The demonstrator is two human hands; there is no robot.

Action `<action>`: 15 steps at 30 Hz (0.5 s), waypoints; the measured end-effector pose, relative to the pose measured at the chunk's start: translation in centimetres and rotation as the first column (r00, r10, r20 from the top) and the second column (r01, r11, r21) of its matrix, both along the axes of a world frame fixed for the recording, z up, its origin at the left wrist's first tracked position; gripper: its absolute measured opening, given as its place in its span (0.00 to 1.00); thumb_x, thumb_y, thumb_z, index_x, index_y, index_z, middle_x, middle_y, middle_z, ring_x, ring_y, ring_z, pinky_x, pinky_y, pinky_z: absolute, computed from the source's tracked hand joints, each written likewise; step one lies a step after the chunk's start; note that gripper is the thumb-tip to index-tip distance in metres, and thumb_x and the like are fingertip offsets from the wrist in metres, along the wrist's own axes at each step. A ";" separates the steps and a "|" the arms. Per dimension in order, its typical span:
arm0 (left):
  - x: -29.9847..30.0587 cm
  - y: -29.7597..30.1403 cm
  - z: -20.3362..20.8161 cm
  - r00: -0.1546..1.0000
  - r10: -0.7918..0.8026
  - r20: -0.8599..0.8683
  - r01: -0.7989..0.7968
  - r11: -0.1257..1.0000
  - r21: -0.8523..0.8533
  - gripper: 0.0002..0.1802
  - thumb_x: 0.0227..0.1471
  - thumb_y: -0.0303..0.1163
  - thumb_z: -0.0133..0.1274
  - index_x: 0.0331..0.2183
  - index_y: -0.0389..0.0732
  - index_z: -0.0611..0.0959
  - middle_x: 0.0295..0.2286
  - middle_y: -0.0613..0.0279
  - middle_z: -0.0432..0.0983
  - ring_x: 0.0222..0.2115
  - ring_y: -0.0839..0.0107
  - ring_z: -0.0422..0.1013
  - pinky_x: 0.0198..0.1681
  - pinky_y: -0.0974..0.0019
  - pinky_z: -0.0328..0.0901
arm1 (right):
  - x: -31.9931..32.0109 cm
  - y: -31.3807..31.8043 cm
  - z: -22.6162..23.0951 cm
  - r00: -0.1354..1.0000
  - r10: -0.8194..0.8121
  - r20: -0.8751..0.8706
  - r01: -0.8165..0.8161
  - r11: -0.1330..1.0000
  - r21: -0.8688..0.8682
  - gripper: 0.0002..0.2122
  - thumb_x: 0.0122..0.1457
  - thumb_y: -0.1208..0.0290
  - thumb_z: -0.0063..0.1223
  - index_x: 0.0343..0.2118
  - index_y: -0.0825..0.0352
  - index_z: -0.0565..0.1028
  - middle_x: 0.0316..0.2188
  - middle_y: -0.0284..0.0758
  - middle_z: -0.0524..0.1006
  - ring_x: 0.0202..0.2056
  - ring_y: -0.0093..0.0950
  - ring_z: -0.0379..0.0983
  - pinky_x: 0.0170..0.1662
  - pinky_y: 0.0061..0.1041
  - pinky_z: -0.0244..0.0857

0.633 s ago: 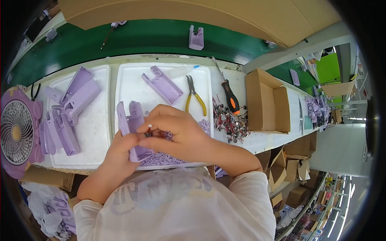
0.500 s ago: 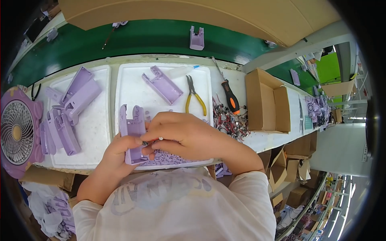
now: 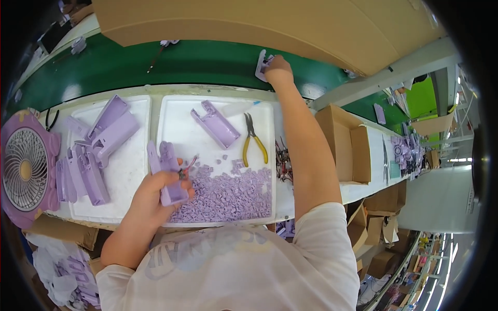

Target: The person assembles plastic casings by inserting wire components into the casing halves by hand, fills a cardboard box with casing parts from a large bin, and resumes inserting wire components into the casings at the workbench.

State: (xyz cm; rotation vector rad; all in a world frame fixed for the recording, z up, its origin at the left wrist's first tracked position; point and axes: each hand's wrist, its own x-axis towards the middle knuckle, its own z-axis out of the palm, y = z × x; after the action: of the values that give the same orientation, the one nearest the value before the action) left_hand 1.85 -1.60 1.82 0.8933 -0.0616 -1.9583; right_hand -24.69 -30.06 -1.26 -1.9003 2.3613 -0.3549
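Observation:
My left hand [image 3: 150, 193] is wrapped round a lilac plastic housing [image 3: 168, 155] above the near edge of a white foam tray. By its thumb sits a small dark part [image 3: 181, 174] with a red wire. My right arm stretches far forward over the table, and my right hand [image 3: 279, 71] is closed on another lilac housing [image 3: 261, 67] on the green surface; its fingertips are partly hidden. A heap of small lilac plastic pieces [image 3: 233, 194] lies in the tray beside my left hand. Farther back in it lie a lilac housing half [image 3: 217, 125] and yellow-handled pliers [image 3: 254, 142].
A second white tray [image 3: 129, 171] at the left holds several lilac housings [image 3: 111, 129], next to a purple fan [image 3: 26, 168]. Wired small parts [image 3: 282, 163] lie partly under my right arm. An open cardboard box [image 3: 345, 147] stands right; a large cardboard sheet [image 3: 270, 26] overhangs the back.
My right hand has left the housing in my left hand and reached forward to the one on the green surface, which now sits tilted. The small pieces are uncovered; the screwdriver is hidden.

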 end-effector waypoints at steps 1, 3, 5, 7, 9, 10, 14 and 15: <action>-0.1 -0.7 0.1 1.000 0.026 -0.004 -0.026 0.999 0.036 0.19 0.41 0.26 0.50 0.40 0.37 0.71 0.27 0.59 0.66 0.26 0.68 0.66 0.31 0.61 0.65 | -0.2 -0.1 0.0 1.000 0.010 -0.003 -0.010 1.000 -0.003 0.12 0.46 0.69 0.53 0.33 0.70 0.72 0.34 0.45 0.76 0.41 0.40 0.72 0.41 0.32 0.68; -0.1 -2.3 0.3 0.994 0.069 0.079 -0.080 0.986 0.149 0.15 0.47 0.28 0.50 0.39 0.35 0.71 0.31 0.54 0.69 0.30 0.67 0.69 0.33 0.63 0.67 | -0.2 0.5 0.4 0.999 0.031 0.014 -0.030 0.999 -0.034 0.12 0.46 0.72 0.52 0.34 0.71 0.71 0.34 0.46 0.76 0.40 0.40 0.72 0.41 0.32 0.68; -0.4 -2.6 1.1 0.994 0.068 0.084 -0.079 0.987 0.140 0.16 0.48 0.29 0.51 0.39 0.36 0.70 0.33 0.53 0.70 0.30 0.67 0.69 0.33 0.63 0.67 | 0.1 2.0 1.3 0.994 0.084 0.063 -0.081 0.996 -0.038 0.12 0.46 0.71 0.53 0.34 0.71 0.71 0.32 0.47 0.76 0.39 0.42 0.72 0.40 0.33 0.67; -0.4 -2.4 1.4 0.992 0.073 0.099 -0.086 0.986 0.140 0.16 0.48 0.30 0.51 0.40 0.36 0.70 0.34 0.52 0.70 0.31 0.66 0.69 0.34 0.63 0.67 | 1.9 5.8 3.6 0.902 0.294 0.317 -0.296 0.954 -0.042 0.12 0.48 0.74 0.53 0.36 0.71 0.70 0.29 0.40 0.75 0.34 0.31 0.74 0.36 0.23 0.67; -0.6 -1.6 1.7 0.972 0.045 0.230 -0.015 0.991 -0.130 0.20 0.47 0.33 0.55 0.41 0.35 0.68 0.36 0.53 0.70 0.34 0.67 0.69 0.37 0.64 0.67 | 4.0 11.2 5.3 0.564 0.274 0.779 -0.375 0.925 -0.054 0.08 0.51 0.80 0.49 0.35 0.70 0.70 0.27 0.33 0.74 0.31 0.21 0.71 0.35 0.17 0.64; -1.2 -1.4 2.4 0.960 0.056 0.274 -0.014 0.988 -0.153 0.22 0.46 0.31 0.55 0.42 0.35 0.67 0.37 0.54 0.70 0.35 0.68 0.68 0.38 0.65 0.67 | 4.5 13.7 4.8 0.406 0.263 0.875 -0.430 0.900 -0.071 0.08 0.51 0.82 0.47 0.36 0.69 0.69 0.27 0.32 0.74 0.31 0.19 0.71 0.35 0.17 0.64; -3.0 -0.8 2.7 0.949 0.071 0.307 0.052 0.925 -0.376 0.25 0.45 0.28 0.57 0.44 0.35 0.66 0.37 0.58 0.70 0.37 0.70 0.68 0.39 0.66 0.65 | 5.6 21.9 5.8 0.015 0.190 0.982 -0.515 0.843 -0.155 0.15 0.50 0.88 0.47 0.40 0.67 0.63 0.24 0.29 0.71 0.27 0.16 0.68 0.30 0.14 0.62; -3.2 -0.6 2.7 0.950 0.076 0.302 0.045 0.926 -0.374 0.25 0.45 0.28 0.57 0.44 0.35 0.66 0.37 0.58 0.70 0.37 0.70 0.68 0.39 0.66 0.65 | 5.6 22.8 6.0 -0.041 0.166 0.985 -0.515 0.842 -0.163 0.17 0.49 0.89 0.47 0.41 0.66 0.62 0.24 0.29 0.71 0.27 0.16 0.68 0.30 0.15 0.62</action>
State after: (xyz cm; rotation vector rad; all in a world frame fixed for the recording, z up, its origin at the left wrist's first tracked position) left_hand -1.40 -2.17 4.57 0.9275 -0.5957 -1.6927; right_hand -19.06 -7.25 4.78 -1.2030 0.8027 -0.8797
